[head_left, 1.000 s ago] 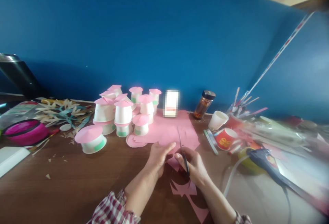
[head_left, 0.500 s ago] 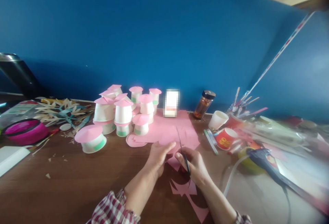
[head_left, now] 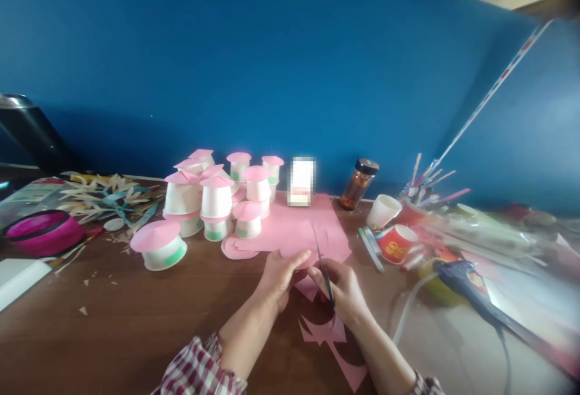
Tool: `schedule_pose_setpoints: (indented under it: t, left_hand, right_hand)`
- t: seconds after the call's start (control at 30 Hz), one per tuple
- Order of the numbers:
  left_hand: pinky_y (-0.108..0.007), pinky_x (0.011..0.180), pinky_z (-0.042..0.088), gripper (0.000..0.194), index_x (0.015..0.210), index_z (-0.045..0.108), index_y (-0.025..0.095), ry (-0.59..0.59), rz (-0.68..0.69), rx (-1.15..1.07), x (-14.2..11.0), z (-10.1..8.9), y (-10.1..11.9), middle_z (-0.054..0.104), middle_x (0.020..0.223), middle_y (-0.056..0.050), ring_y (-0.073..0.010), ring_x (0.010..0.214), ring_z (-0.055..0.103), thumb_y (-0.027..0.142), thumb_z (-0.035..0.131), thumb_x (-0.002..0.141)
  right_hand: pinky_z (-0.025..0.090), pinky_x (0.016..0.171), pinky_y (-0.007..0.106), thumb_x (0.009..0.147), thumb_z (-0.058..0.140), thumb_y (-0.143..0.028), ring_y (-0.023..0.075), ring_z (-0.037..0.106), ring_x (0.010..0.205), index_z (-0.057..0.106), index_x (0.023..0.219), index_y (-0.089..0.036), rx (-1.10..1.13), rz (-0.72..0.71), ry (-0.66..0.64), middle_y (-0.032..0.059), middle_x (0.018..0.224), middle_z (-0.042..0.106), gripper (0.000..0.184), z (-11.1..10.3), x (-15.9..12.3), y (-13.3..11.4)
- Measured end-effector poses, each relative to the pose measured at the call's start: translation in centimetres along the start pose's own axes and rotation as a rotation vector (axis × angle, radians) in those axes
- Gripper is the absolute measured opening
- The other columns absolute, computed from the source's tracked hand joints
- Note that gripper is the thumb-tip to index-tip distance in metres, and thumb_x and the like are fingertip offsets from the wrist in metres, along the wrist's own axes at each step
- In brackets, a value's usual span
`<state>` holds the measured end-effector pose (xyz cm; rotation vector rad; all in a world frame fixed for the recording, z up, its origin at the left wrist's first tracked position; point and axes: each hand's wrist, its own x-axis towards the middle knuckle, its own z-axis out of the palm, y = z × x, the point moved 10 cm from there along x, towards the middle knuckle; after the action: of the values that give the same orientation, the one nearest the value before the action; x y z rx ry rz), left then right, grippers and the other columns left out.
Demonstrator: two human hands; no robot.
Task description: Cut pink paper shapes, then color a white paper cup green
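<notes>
My left hand is closed on a piece of pink paper, thumb on top. In my right hand are scissors with dark handles, their blades pointing away from me over the paper's right side. Pink offcuts with curved edges lie on the table below my hands. Beyond them a larger pink sheet is spread flat, and rounded pink cut-outs rest at its left edge. White paper cups with pink paper cone tops stand grouped to the left, some stacked.
At the right sit a jar with a dark lid, a white cup, a red cup and a glue gun. To the left are a magenta bowl-like thing and a heap of pale and blue strips. A blue wall stands behind.
The view has shifted very slightly. Both hands, the paper and the scissors keep nearly the same positions.
</notes>
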<state>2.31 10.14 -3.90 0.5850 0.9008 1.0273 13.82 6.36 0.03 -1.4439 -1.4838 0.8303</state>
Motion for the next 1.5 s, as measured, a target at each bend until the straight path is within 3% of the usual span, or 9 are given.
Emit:
schedule_pose_setpoints:
  t: [0.6, 0.87, 1.07, 1.2, 1.33, 1.4, 1.5]
  left_hand:
    - [-0.029, 0.058, 0.048, 0.031, 0.069, 0.06, 0.013, 0.043, -0.025, 0.002, 0.0, -0.4, 0.3, 0.058, 0.058, 0.0, -0.0131, 0.055, 0.057, 0.026, 0.083, 0.051]
    - [-0.031, 0.064, 0.048, 0.032, 0.076, 0.065, 0.009, -0.009, -0.058, 0.088, -0.1, -0.1, 0.4, 0.064, 0.067, -0.006, -0.0166, 0.064, 0.06, 0.025, 0.081, 0.053]
    - [-0.028, 0.059, 0.046, 0.029, 0.067, 0.062, 0.011, 0.001, -0.054, 0.065, 0.0, -0.2, 0.4, 0.059, 0.059, 0.0, -0.0121, 0.056, 0.056, 0.024, 0.082, 0.051]
    - [-0.027, 0.059, 0.046, 0.03, 0.069, 0.061, 0.012, -0.025, -0.062, 0.067, 0.2, -0.3, 0.2, 0.059, 0.06, 0.0, -0.012, 0.058, 0.056, 0.026, 0.082, 0.052]
    - [-0.029, 0.064, 0.049, 0.037, 0.088, 0.064, 0.015, -0.102, -0.071, 0.079, 0.2, 0.3, -0.2, 0.066, 0.077, -0.004, -0.0166, 0.071, 0.063, 0.033, 0.079, 0.06]
    - [-0.029, 0.065, 0.05, 0.038, 0.092, 0.064, 0.015, -0.17, -0.086, 0.079, 0.0, 1.0, -0.5, 0.067, 0.082, -0.006, -0.0175, 0.073, 0.064, 0.031, 0.079, 0.061]
    - [-0.026, 0.062, 0.049, 0.034, 0.086, 0.065, 0.012, -0.178, -0.119, 0.066, -0.1, 1.1, -1.0, 0.067, 0.076, -0.007, -0.0148, 0.067, 0.063, 0.024, 0.08, 0.058]
  right_hand:
    - [0.031, 0.042, 0.021, 0.08, 0.064, -0.041, 0.0106, 0.045, 0.04, 0.056, 0.066, -0.016, -0.005, 0.022, -0.016, -0.0055, 0.044, 0.045, 0.029, 0.2, -0.1, 0.3]
    - [0.033, 0.044, 0.021, 0.079, 0.064, -0.045, 0.0101, 0.045, 0.043, 0.061, 0.074, -0.014, 0.059, 0.038, -0.046, -0.0042, 0.048, 0.05, 0.031, 0.3, -0.1, -0.2]
    - [0.031, 0.042, 0.02, 0.078, 0.063, -0.048, 0.0093, 0.041, 0.042, 0.061, 0.071, -0.014, 0.054, 0.043, -0.051, -0.005, 0.046, 0.046, 0.034, 0.2, -0.1, -0.5]
    - [0.031, 0.043, 0.02, 0.079, 0.064, -0.045, 0.0093, 0.041, 0.042, 0.06, 0.069, -0.015, 0.039, 0.041, -0.05, -0.0054, 0.046, 0.045, 0.032, 0.1, -0.1, -0.5]
    - [0.031, 0.042, 0.02, 0.079, 0.064, -0.042, 0.009, 0.041, 0.042, 0.058, 0.068, -0.015, 0.054, 0.038, -0.023, -0.0054, 0.046, 0.045, 0.03, 0.0, -0.1, 0.0]
    - [0.03, 0.041, 0.02, 0.079, 0.065, -0.042, 0.0095, 0.041, 0.042, 0.058, 0.068, -0.015, 0.056, 0.04, -0.008, -0.0049, 0.046, 0.046, 0.029, 0.0, 0.0, 0.2]
    - [0.031, 0.041, 0.02, 0.079, 0.064, -0.042, 0.0103, 0.044, 0.042, 0.06, 0.071, -0.015, 0.05, 0.037, -0.006, -0.004, 0.047, 0.048, 0.029, 0.1, 0.1, 0.2]
